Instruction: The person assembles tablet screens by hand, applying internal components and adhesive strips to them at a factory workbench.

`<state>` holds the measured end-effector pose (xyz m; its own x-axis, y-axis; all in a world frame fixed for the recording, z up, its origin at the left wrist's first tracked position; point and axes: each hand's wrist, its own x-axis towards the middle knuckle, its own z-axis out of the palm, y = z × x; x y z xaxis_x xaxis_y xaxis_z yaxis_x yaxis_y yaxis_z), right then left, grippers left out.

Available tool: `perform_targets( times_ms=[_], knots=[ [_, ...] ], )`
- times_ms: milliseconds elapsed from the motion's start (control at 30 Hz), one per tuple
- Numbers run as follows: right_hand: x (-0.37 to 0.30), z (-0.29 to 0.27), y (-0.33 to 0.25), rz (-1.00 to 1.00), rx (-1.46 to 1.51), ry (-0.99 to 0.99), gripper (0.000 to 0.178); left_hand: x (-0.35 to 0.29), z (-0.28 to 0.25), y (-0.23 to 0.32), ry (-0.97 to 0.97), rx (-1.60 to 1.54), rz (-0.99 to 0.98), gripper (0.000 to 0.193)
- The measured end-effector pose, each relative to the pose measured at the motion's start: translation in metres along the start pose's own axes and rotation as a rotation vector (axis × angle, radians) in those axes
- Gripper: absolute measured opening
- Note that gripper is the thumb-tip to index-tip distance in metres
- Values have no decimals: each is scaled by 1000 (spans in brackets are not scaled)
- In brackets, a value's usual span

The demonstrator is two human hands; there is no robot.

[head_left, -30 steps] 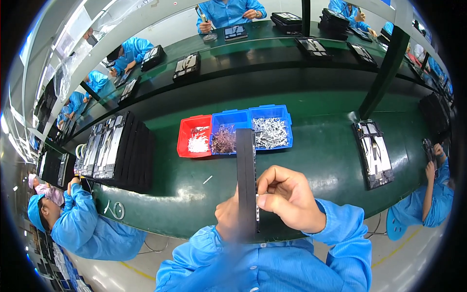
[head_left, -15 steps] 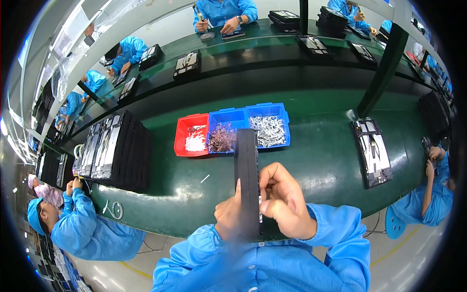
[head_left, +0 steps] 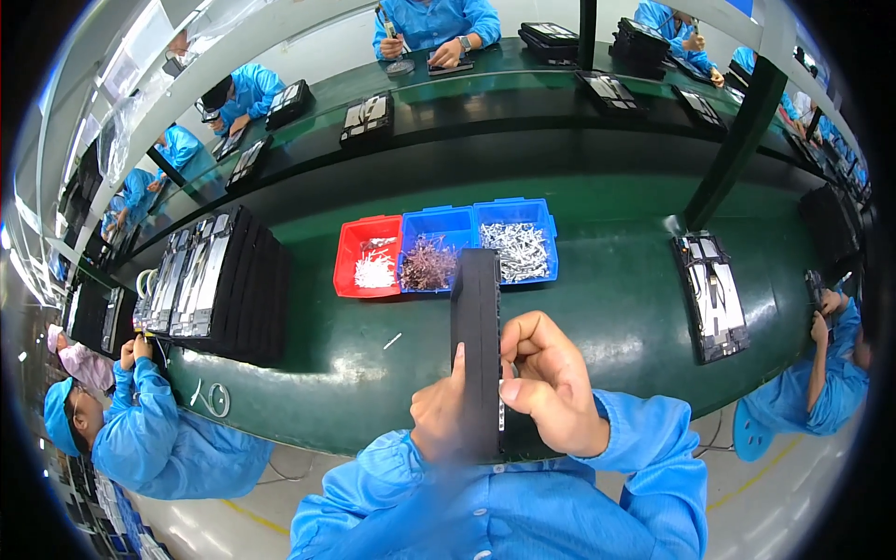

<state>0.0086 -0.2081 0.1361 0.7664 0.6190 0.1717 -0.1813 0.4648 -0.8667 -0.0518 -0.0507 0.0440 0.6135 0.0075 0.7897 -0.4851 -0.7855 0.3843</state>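
Note:
In front of me a flat black electronic device casing (head_left: 477, 345) stands on edge, its narrow side up. My left hand (head_left: 439, 411) grips it from the left, thumb against its face. On the other side, my right hand (head_left: 553, 387) is closed, thumb and bent fingers at the casing's right edge. A tiny pale bit shows by the thumb tip, too small to name. Beyond the casing stand a red bin (head_left: 347, 261) of small white pieces, a blue bin (head_left: 411, 222) of brownish pieces and another blue bin (head_left: 551, 252) of silvery-white pieces.
Stacked black devices (head_left: 252, 289) stand at left, and an opened device (head_left: 712, 299) lies at right. One small white piece (head_left: 392, 342) and a coiled cable (head_left: 217, 400) lie on the green table (head_left: 317, 392). A dark post (head_left: 737, 140) rises at right. Co-workers in blue sit around.
My hands keep their hold on the casing almost unmoved; the right thumb has shifted very slightly along its edge. The seated person at left has moved a little.

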Motion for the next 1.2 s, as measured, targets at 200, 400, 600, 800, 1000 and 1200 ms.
perform_targets(
  times_ms=[200,400,600,800,1000,1200],
  knots=[
    [1,-3,0,-2,-9,-10,36,8,-3,2,0,-21,37,65],
    [1,-6,-3,13,21,-36,36,6,-4,2,-31,-27,32,69],
    [-2,-7,-2,36,37,-32,43,-2,-6,-4,-104,2,33,68],
    [-13,6,19,-113,60,-30,62,-5,-1,-9,-70,-73,18,68],
    [-13,15,22,-99,38,19,73,-4,-2,-12,-17,-66,-25,65],
    [-2,0,2,-146,-64,-102,60,-26,-9,-18,-59,-230,-228,32]
  ],
)
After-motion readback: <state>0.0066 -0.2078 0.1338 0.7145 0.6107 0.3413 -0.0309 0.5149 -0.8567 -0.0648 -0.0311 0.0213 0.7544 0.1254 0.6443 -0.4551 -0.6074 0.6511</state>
